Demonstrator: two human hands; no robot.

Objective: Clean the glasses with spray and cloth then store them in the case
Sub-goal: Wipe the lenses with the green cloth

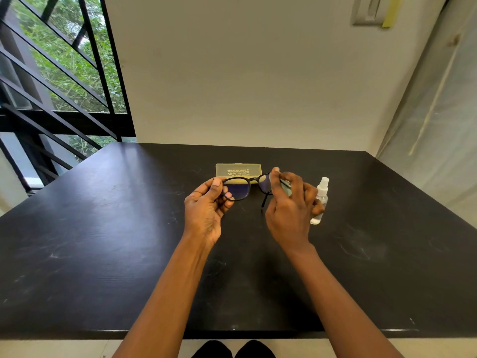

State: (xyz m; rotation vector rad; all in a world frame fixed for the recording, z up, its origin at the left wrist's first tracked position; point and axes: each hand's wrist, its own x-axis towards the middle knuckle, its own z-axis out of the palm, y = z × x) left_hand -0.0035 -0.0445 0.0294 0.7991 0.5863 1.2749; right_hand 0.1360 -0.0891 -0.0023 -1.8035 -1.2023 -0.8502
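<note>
Black-framed glasses (241, 188) are held above the black table (103, 228). My left hand (206, 210) pinches the frame's left end between thumb and fingers. My right hand (289, 210) pinches a pale cloth (285, 188) over the right lens. One temple arm hangs down below that lens. A closed translucent yellowish case (238, 169) lies on the table just behind the glasses. A small clear spray bottle (320, 200) stands upright right of my right hand, partly hidden by its fingers.
The table backs onto a pale wall. A window with black bars is at the left, and a curtain hangs at the right. The table's near edge runs across the bottom, with dark shoes below it.
</note>
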